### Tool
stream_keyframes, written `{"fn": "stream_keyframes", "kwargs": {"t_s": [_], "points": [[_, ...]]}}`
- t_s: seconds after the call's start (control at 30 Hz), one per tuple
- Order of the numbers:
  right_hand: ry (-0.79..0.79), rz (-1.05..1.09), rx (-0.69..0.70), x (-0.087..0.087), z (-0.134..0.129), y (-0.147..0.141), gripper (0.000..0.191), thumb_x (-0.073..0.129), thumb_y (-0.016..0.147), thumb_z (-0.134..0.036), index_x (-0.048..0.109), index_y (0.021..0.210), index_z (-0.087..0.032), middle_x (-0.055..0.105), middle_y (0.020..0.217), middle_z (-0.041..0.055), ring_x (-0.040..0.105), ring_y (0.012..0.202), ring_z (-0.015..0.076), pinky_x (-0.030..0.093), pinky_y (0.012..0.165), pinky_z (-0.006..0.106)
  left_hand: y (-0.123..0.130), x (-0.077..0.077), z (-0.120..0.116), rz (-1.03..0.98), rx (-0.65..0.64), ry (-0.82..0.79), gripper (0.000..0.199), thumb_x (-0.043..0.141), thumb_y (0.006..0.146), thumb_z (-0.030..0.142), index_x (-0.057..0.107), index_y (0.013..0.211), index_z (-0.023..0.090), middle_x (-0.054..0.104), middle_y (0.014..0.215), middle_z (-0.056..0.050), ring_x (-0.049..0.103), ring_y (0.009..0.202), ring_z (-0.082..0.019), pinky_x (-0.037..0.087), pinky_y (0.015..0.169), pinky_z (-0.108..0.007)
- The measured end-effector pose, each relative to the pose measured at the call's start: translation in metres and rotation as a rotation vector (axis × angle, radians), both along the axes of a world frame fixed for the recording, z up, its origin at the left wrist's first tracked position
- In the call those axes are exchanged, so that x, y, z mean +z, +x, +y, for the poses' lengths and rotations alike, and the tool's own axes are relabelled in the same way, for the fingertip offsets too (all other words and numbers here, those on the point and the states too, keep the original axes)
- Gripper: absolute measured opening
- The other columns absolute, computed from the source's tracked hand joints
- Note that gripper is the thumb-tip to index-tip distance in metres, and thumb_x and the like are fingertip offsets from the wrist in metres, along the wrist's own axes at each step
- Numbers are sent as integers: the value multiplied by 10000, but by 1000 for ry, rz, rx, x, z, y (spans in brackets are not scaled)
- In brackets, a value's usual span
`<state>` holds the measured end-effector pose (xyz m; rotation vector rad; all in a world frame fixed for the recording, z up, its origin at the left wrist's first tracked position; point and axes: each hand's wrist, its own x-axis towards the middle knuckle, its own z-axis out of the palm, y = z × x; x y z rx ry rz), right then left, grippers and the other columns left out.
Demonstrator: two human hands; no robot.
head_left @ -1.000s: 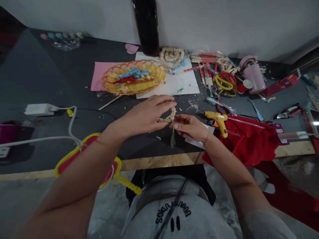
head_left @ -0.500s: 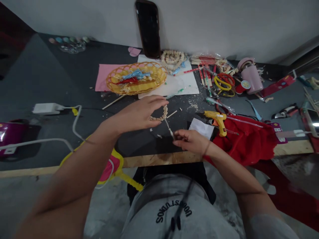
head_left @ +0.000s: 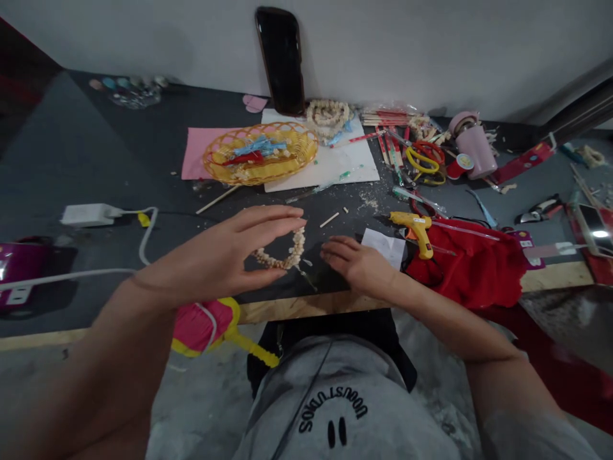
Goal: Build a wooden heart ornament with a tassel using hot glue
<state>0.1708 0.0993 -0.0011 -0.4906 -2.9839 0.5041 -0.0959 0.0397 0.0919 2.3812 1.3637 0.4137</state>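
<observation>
A ring of small cream beads (head_left: 288,260) hangs between the thumb and fingers of my left hand (head_left: 218,252), over the dark table near its front edge. From the ring's lower right side a thin pale tassel or cord (head_left: 307,276) trails toward the table edge. My right hand (head_left: 354,263) is to the right of the ring, palm down and low over the table, its fingers curled a little and slightly apart, with nothing visible in it. A short pale stick (head_left: 329,220) lies just beyond it.
Behind the hands are a yellow basket (head_left: 297,167) with blue and red tassels, white paper (head_left: 357,167) and a leaning phone (head_left: 282,64). A yellow glue gun (head_left: 418,231), red cloth (head_left: 474,271) and scissors (head_left: 424,161) lie to the right, a white charger (head_left: 89,214) to the left.
My left hand has moved left and toward the table edge with the bead ring. My right hand has let go of the pale cord and its fingers have loosened.
</observation>
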Motion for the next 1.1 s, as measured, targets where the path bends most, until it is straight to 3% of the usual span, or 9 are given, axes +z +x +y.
{"fn": "stream_keyframes", "kwargs": {"t_s": [0.1,0.2,0.3,0.43,0.53,0.6,0.87,1.0,1.1], "points": [[-59,-10,234,-14,15,-19,403,513,935,-153,588,1331,-155,562,1432,107,408,1418,256,381,1161,430,-2,7,-5,-53,-38,25,586,569,914,371,408,1472,288,464,1510,-80,496,1347,-264,440,1134,-418],[-44,-21,-26,-14,44,-25,405,466,937,-112,579,1325,-81,549,1424,198,441,1394,273,354,1169,481,4,-1,-2,-62,-70,-36,605,584,901,347,400,1473,268,462,1513,-92,485,1359,-264,422,1144,-412],[-103,148,-284,1,69,-18,393,466,918,-96,588,1290,-65,546,1406,233,462,1365,293,361,1147,508,14,-14,6,-41,-80,-70,646,599,880,313,381,1476,194,473,1503,-120,469,1371,-263,387,1163,-403],[-658,393,-419,19,67,-9,308,466,985,-402,660,1063,-176,708,1062,97,667,982,208,561,816,350,25,-28,18,9,-47,-25,735,589,873,263,265,1527,179,452,1515,-135,449,1382,-259,374,1152,-383],[-1110,429,-463,19,51,-11,481,580,857,-658,660,884,-184,693,849,39,650,746,148,516,593,241,30,-35,28,52,-41,19,832,584,872,249,125,1562,173,432,1519,-166,447,1375,-282,386,1120,-403],[-1268,464,-479,16,44,-14,516,681,754,-691,651,826,-180,673,778,18,626,683,124,490,553,216,33,-37,35,83,-63,24,877,577,873,238,47,1569,171,435,1508,-182,456,1360,-291,403,1090,-399],[-1453,601,-591,5,43,-17,469,835,640,-570,654,830,-181,667,761,-19,627,649,91,503,517,177,41,-42,50,72,-99,27,797,589,903,243,155,1570,200,318,1588,-159,313,1457,-319,328,1161,-436],[-1509,722,-680,2,46,-16,462,861,618,-538,684,862,-189,670,746,-37,622,627,68,534,538,163,35,-53,55,-175,96,-26,862,717,828,442,283,1542,228,310,1602,-124,286,1468,-349,326,1178,-466],[-1552,803,-702,-1,47,-17,441,873,613,-520,691,847,-194,647,685,-57,621,611,60,545,552,156,35,-65,58,-548,275,-197,864,743,773,545,377,1493,240,413,1542,-131,467,1355,-349,483,1043,-442]]}}
